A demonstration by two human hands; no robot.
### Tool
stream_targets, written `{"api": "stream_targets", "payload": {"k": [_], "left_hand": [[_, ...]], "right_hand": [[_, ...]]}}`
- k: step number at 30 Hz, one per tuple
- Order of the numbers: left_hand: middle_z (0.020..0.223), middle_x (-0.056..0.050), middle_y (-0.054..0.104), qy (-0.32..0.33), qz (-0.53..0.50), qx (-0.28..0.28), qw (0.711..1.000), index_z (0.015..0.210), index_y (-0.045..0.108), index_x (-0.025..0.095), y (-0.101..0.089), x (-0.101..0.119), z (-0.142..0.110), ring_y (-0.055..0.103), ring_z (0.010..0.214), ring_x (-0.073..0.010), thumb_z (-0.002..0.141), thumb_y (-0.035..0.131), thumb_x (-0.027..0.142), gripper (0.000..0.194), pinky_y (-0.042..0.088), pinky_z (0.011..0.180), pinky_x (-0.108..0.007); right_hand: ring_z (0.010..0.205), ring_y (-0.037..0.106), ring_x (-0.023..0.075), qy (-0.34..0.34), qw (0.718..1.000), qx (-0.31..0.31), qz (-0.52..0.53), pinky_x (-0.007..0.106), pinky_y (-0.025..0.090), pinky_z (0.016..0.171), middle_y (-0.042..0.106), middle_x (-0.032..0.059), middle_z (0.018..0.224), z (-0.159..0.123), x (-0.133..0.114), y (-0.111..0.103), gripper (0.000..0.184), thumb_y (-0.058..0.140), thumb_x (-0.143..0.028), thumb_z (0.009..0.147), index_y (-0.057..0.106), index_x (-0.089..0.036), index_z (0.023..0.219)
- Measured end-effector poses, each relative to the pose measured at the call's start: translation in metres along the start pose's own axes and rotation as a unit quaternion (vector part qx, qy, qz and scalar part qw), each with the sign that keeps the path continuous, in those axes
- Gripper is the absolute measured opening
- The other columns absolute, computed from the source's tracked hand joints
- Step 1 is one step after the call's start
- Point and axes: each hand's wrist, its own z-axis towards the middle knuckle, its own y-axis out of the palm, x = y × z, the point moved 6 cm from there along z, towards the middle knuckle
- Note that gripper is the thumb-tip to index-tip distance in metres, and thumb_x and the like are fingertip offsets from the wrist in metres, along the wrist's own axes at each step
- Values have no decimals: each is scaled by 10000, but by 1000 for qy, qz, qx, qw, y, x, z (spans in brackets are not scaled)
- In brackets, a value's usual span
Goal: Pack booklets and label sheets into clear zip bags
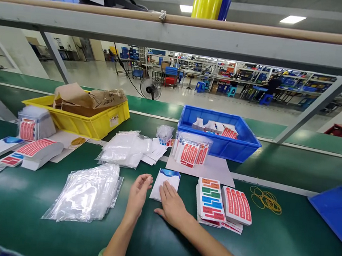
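My right hand point(172, 205) lies flat, its fingers stretched over a white booklet with a blue top edge point(170, 175) on the green table. Just left of the booklet, my left hand point(139, 192) is raised with its fingers curled together towards the thumb; nothing shows in it. A stack of clear plastic bags point(86, 194) lies left of that hand. To the right of my right hand is a stack of cards with coloured blocks point(211, 199), touching a stack of red-and-white sticker sheets point(236, 205).
Filled bags point(191, 152) stand against a blue bin point(218, 145). A yellow bin point(98, 120) holds brown paper packaging. More clear bags point(123, 147) lie before it. Rubber bands point(265, 200) and a blue container point(337, 214) are at right. A shelf beam point(180, 35) crosses above.
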Motion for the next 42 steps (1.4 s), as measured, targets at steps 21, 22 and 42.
{"api": "stream_targets", "payload": {"k": [21, 22, 42], "left_hand": [[1088, -125, 676, -251, -190, -158, 936, 1143, 558, 133, 46, -18, -29, 673, 896, -226, 797, 653, 216, 369, 546, 711, -296], [1111, -139, 666, -254, -188, -159, 935, 1173, 542, 127, 48, -18, -31, 670, 915, -237, 795, 658, 219, 406, 548, 718, -303], [1132, -111, 666, -222, -169, -171, 945, 1251, 531, 167, 56, -25, -37, 647, 1000, -246, 769, 707, 279, 526, 528, 826, -321]], "right_hand": [[1293, 397, 307, 175, 979, 74, -73, 476, 395, 1040, 499, 120, 1348, -70, 118, -122, 346, 464, -182, 918, 557, -121, 1246], [1298, 387, 317, 184, 978, 47, -86, 478, 394, 1038, 490, 128, 1353, -72, 133, -119, 353, 474, -164, 906, 558, -119, 1246], [1217, 449, 284, 169, 984, -27, -43, 428, 420, 962, 578, 117, 1131, -61, 161, -109, 166, 559, -121, 836, 558, -162, 998]]}}
